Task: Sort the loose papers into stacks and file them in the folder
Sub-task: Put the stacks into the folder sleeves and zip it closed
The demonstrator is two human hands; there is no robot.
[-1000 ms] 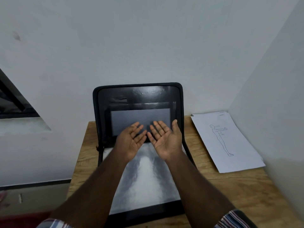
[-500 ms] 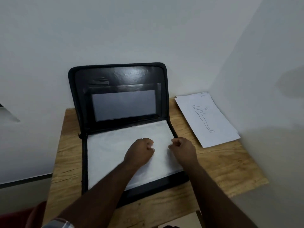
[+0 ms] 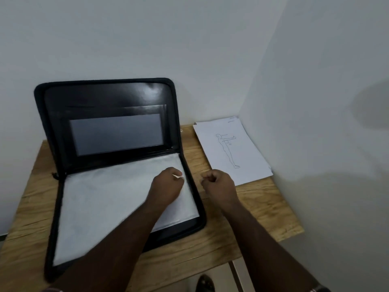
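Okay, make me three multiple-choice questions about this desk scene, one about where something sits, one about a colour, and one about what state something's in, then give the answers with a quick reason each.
1. Where do the loose papers lie?
A. Inside the folder
B. On the table to the right of the folder
C. On the floor

2. What colour is the folder?
A. Black
B. Red
C. Blue

3. How do the two hands look?
A. Both flat, palms up
B. Both curled into fists
C. Both gripping the paper stack

Answers:
1. B: the stack lies on the wooden table in the corner by the wall, apart from the folder.
2. A: its cover and zip edge are black.
3. B: the left hand is fisted over the folder's clear sleeve, and the right hand is fisted over the table beside it; neither touches the stack.
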